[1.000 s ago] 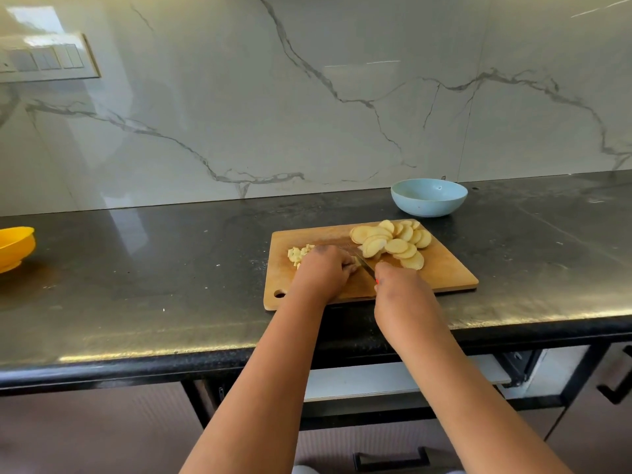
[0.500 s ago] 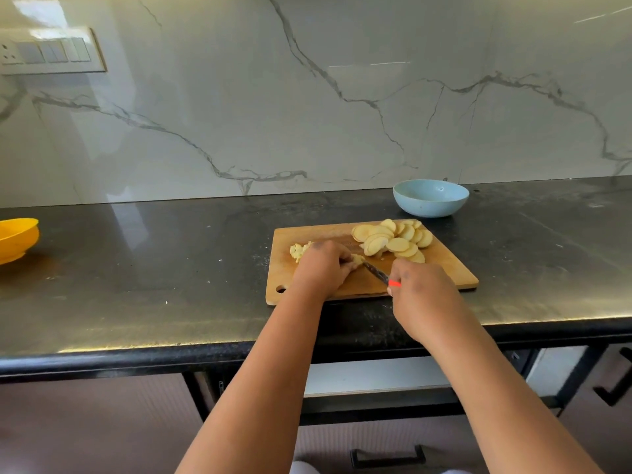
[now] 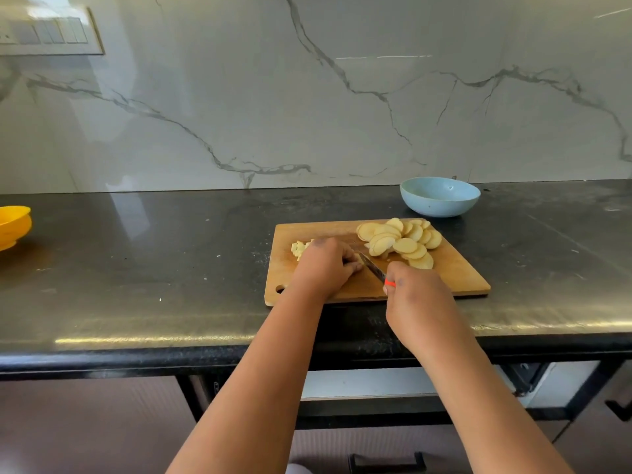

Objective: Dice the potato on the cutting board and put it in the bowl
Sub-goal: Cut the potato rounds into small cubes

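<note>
A wooden cutting board lies on the black counter. A heap of round potato slices covers its far right part. A small pile of diced potato sits at its far left. My left hand curls over a potato piece mid-board, mostly hiding it. My right hand grips an orange-handled knife, whose blade angles toward my left fingers. The light blue bowl stands behind the board, with nothing visible inside.
A yellow bowl sits at the counter's far left edge. The marble wall with a switch panel rises behind. The counter's front edge runs below my wrists, above drawers with dark handles.
My right hand has drawn back toward me and to the right, exposing the knife blade and orange handle. My left hand stays in place over the potato piece.
</note>
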{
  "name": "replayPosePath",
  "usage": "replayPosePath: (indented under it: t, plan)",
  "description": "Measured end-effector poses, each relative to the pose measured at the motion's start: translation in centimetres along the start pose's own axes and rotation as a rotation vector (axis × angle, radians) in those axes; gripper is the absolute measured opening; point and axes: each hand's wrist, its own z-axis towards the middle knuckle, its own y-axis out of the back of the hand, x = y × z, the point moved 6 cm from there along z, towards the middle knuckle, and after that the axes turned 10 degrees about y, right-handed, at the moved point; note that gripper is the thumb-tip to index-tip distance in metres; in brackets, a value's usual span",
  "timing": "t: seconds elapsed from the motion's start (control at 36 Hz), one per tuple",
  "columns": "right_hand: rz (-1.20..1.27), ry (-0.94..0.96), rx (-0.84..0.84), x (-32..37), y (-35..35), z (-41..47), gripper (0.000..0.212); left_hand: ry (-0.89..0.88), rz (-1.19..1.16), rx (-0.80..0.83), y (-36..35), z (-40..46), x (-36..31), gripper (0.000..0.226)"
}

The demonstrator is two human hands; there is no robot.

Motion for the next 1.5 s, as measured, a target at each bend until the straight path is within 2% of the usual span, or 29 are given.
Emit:
replayPosePath:
  t: [0.11, 0.22, 0.31, 0.33, 0.42, 0.5, 0.61, 0.83, 0.92, 1.06, 1.28, 1.33, 1.5]
  plan:
    - [-0.088, -0.054, 0.163, 0.5, -0.2, 2.1, 0.011, -0.014, 0.029, 0.011, 0.0, 0.0, -0.3, 0.017]
    - [-0.173, -0.016, 0.265, 1.8, 0.0, 3.6, 0.029, -0.009, 0.040, -0.003, 0.2, -0.3, -0.5, 0.015]
    - [-0.194, 0.003, 0.280, 1.7, -0.1, 2.4, 0.016, 0.006, 0.021, 0.003, 0.1, -0.4, -0.4, 0.016]
    - [-0.182, 0.003, 0.256, 1.4, 0.0, 1.5, 0.011, 0.012, 0.013, 0.005, 0.1, -0.5, -0.4, 0.016]
    - [-0.067, 0.001, 0.128, -0.2, 0.4, -1.1, 0.019, 0.019, -0.011, -0.007, 0.1, -0.4, -0.3, 0.019]
    - [-0.065, 0.050, 0.035, -0.8, 1.1, -2.3, 0.005, 0.015, -0.017, -0.019, 0.3, -0.5, -0.2, 0.024]
    - [-0.053, 0.053, -0.093, -1.0, 1.6, -1.9, 0.013, -0.002, 0.000, -0.030, 0.6, -0.7, -0.1, 0.029]
    - [-0.089, 0.056, -0.146, -0.8, 1.1, -1.4, 0.025, 0.013, 0.017, -0.032, 0.9, -0.9, 0.0, 0.026]
    - [-0.074, 0.012, -0.086, -0.5, 0.9, -0.9, 0.024, 0.021, 0.033, -0.011, 0.8, -0.8, -0.2, 0.023]
    - [-0.133, 0.000, 0.068, 1.2, 0.5, 1.6, 0.009, 0.022, 0.044, 0.009, 0.8, -0.7, -0.6, 0.018]
    - [-0.178, -0.026, 0.225, 1.6, 0.2, 1.5, 0.008, 0.021, 0.009, 0.004, 1.0, -1.1, -0.6, 0.015]
    - [-0.144, -0.046, 0.167, 0.4, 0.6, 0.1, 0.015, 0.020, -0.020, -0.005, 1.0, -1.0, -0.4, 0.017]
    - [-0.052, 0.053, -0.125, -0.8, 3.4, -2.4, 0.023, 0.038, -0.088, -0.023, 1.2, -0.9, 0.1, 0.015]
